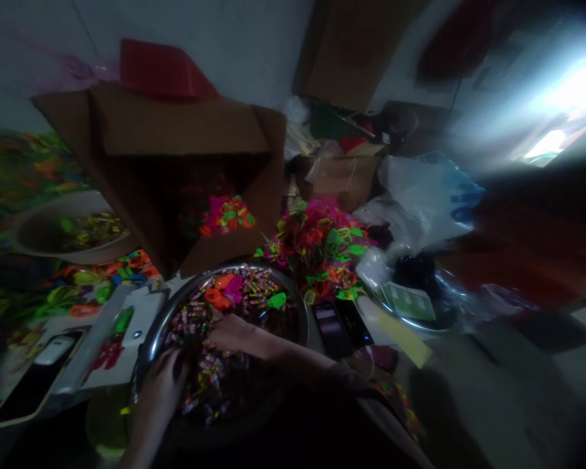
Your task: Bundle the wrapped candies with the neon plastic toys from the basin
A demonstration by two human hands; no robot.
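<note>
A wide metal bowl [293, 296] sits in front of me, filled with several small wrapped candies and a few bright plastic pieces. My right hand [229, 335] reaches into the bowl, fingers curled down among the candies; what they hold is hidden. My left hand [163, 384] rests on the bowl's near left rim with fingers bent over the candies. The scene is dim and blurred.
An open cardboard box [176, 163] with colourful pieces stands behind the bowl. A heap of bright plastic pieces [322, 244] lies to its right. Two phones [342, 326] lie right of the bowl, another phone [34, 384] at the left. A round bowl [39, 228] sits far left.
</note>
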